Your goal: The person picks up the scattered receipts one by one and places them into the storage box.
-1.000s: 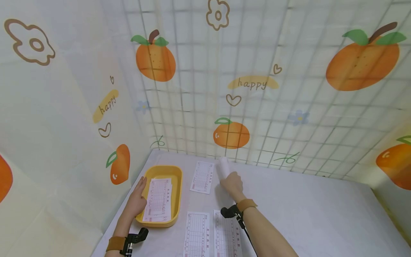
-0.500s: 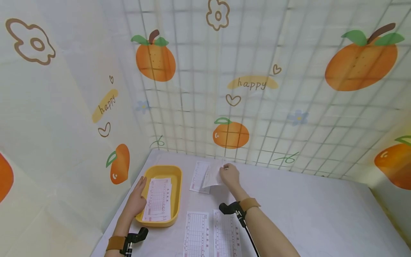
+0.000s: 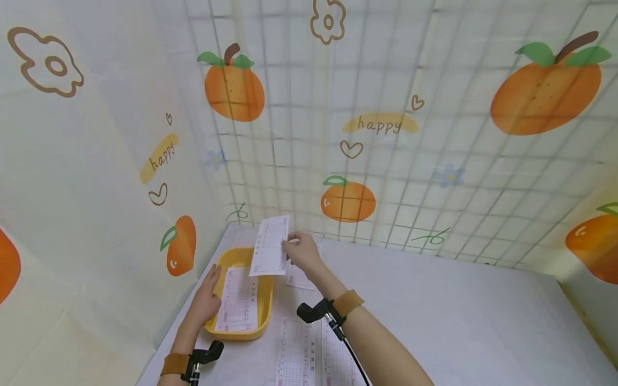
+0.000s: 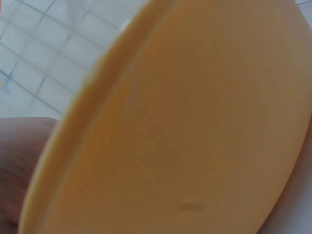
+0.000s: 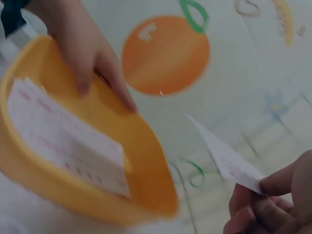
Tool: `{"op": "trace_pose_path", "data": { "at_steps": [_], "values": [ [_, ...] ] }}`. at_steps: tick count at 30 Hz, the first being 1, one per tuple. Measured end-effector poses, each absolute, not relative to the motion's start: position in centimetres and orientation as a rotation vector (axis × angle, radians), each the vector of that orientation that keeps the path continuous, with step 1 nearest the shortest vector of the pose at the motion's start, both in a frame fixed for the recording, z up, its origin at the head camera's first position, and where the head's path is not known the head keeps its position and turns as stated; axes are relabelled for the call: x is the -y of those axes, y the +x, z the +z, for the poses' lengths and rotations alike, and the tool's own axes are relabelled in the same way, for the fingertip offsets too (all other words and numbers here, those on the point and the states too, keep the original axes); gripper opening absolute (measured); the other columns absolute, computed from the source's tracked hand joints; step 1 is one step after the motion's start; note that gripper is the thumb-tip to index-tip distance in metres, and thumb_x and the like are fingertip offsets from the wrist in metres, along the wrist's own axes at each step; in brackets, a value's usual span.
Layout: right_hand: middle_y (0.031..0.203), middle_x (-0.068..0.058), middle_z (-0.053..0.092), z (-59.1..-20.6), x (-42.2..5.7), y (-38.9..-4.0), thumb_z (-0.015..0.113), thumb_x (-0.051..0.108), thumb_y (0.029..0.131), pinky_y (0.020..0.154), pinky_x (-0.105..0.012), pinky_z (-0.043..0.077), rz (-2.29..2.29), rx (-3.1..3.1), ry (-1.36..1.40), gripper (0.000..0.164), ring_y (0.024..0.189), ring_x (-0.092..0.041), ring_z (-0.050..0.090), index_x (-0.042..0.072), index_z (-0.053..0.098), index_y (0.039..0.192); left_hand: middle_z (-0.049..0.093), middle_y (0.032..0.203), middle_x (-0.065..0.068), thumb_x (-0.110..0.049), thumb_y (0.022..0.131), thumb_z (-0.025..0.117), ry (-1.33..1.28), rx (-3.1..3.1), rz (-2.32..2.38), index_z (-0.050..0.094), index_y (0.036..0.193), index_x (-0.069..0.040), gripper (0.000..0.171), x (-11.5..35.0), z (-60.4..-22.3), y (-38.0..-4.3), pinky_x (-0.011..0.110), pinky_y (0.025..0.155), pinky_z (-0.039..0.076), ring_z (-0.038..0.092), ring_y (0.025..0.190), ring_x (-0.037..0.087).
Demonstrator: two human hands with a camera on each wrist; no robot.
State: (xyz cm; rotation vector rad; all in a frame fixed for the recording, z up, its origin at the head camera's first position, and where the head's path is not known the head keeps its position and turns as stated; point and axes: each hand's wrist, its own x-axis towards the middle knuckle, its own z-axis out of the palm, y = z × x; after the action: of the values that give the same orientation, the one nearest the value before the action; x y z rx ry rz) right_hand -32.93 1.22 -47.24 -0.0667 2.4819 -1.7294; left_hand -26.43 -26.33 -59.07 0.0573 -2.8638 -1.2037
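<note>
My right hand (image 3: 303,251) pinches a printed paper form (image 3: 270,246) by its edge, thumb against fingers, raised over the far right corner of a yellow plastic tray (image 3: 265,317). In the right wrist view the form (image 5: 229,161) is seen nearly edge-on, tilted. Inside the tray lies a stack of similar forms (image 3: 236,300). My left hand (image 3: 206,300) holds the tray's left side, fingers stretched along the rim and thumb on the inner side. The left wrist view is filled mostly by the tray's wall (image 4: 185,117).
Another form (image 3: 300,277) lies right of the tray, partly hidden by my right hand. Two more forms (image 3: 295,354) lie at the near edge of the white-covered table (image 3: 458,311). A curtain (image 3: 396,177) printed with oranges hangs at the back and left.
My right hand has lifted the form off the table behind the near forms and carried it left over the tray, where it is unrolled and flat. The left hand stays on the tray.
</note>
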Motion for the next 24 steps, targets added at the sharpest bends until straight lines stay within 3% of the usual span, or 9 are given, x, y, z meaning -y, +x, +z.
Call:
{"op": "trace_pose_path", "data": {
  "at_steps": [4,7,10,12,16,19,24],
  "values": [
    [0.086,-0.011,0.074,-48.5,1.8,-31.9,0.062,0.016,0.099,0.058,-0.024,0.047,-1.608,-2.526,-0.123,0.029,0.070,-0.019,0.068,-0.005,0.066,0.120,0.015,0.176,0.022,0.018,0.086,0.038,0.065,2.862,-1.209,0.026,0.167,-0.001,0.084,26.3,-59.1,-26.4,0.060,0.126,0.023,0.019,0.159,0.048],
    [0.063,0.001,0.057,-50.6,3.7,-31.2,0.059,0.006,0.092,0.049,-0.021,0.035,-1.513,-2.621,-0.194,0.010,0.053,-0.010,0.050,0.000,0.063,0.085,0.016,0.176,0.022,0.018,0.086,0.037,0.061,2.855,-1.210,0.027,0.167,-0.001,0.084,26.3,-59.1,-26.4,0.061,0.126,0.023,0.020,0.159,0.048],
    [0.052,0.009,0.030,-52.5,4.9,-30.5,0.056,-0.001,0.083,0.044,-0.022,0.021,-1.451,-2.718,-0.222,0.031,0.048,-0.008,0.027,0.013,0.041,0.060,0.016,0.175,0.022,0.018,0.085,0.037,0.051,2.851,-1.217,0.026,0.166,0.000,0.084,26.4,-59.3,-26.4,0.061,0.126,0.022,0.020,0.159,0.047],
    [0.051,0.010,0.023,-53.4,5.4,-30.1,0.055,-0.002,0.079,0.043,-0.023,0.016,-1.406,-2.764,-0.190,0.038,0.048,-0.009,0.021,0.018,0.032,0.055,0.016,0.176,0.022,0.018,0.085,0.037,0.058,2.855,-1.230,0.026,0.167,-0.001,0.085,26.4,-59.4,-26.4,0.060,0.126,0.022,0.019,0.160,0.046],
    [0.051,0.006,0.030,-55.2,5.8,-30.5,0.059,0.003,0.078,0.040,-0.026,0.022,-1.323,-2.830,-0.170,0.036,0.046,-0.013,0.031,0.018,0.036,0.055,0.015,0.176,0.020,0.017,0.086,0.037,0.076,2.862,-1.246,0.025,0.167,-0.002,0.084,26.5,-59.5,-26.4,0.060,0.126,0.021,0.018,0.160,0.046],
    [0.051,0.004,0.036,-54.9,5.8,-30.2,0.061,0.003,0.076,0.039,-0.028,0.027,-1.261,-2.852,-0.198,0.033,0.045,-0.016,0.039,0.016,0.039,0.055,0.015,0.177,0.020,0.017,0.087,0.037,0.087,2.857,-1.261,0.025,0.167,-0.002,0.084,26.5,-59.4,-26.3,0.060,0.126,0.021,0.018,0.160,0.045],
    [0.052,0.005,0.034,-52.6,5.5,-29.1,0.062,0.001,0.079,0.038,-0.024,0.026,-1.224,-2.880,-0.235,0.035,0.044,-0.013,0.036,0.015,0.040,0.057,0.014,0.177,0.019,0.017,0.088,0.037,0.084,2.856,-1.262,0.024,0.168,-0.003,0.083,26.5,-59.3,-26.5,0.060,0.127,0.020,0.017,0.161,0.045]
  ]
}}
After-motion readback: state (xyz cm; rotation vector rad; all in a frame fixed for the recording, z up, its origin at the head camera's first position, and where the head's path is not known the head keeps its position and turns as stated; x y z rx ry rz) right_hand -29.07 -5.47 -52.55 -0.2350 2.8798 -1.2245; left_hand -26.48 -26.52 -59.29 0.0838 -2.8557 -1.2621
